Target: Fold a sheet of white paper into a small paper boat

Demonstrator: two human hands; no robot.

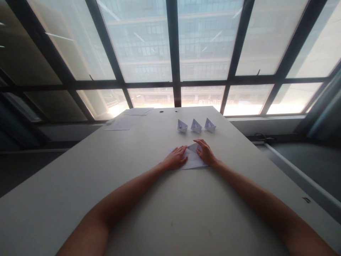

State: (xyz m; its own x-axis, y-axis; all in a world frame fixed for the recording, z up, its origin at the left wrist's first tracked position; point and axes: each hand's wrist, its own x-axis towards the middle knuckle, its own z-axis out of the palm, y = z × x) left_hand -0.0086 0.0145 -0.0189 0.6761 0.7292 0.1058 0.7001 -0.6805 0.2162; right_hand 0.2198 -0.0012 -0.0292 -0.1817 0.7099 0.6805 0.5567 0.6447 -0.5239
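Observation:
A partly folded white sheet of paper (pixel 194 163) lies on the white table in front of me, one flap slanting up to a point at its far side. My left hand (pixel 176 157) rests flat on the sheet's left part, fingers stretched out. At the flap's right side, my right hand (pixel 205 153) has its fingers bent over the paper, with the thumb on the near face. Beyond my hands stand three folded paper boats in a row: a left one (pixel 182 126), a middle one (pixel 196 126) and a right one (pixel 210 125).
Flat white sheets (pixel 119 123) lie at the table's far left, with more paper (pixel 140 111) behind them. A small dark round spot (pixel 161 112) is near the far edge of the table (pixel 149 206). Large framed windows rise behind, with curtains on both sides.

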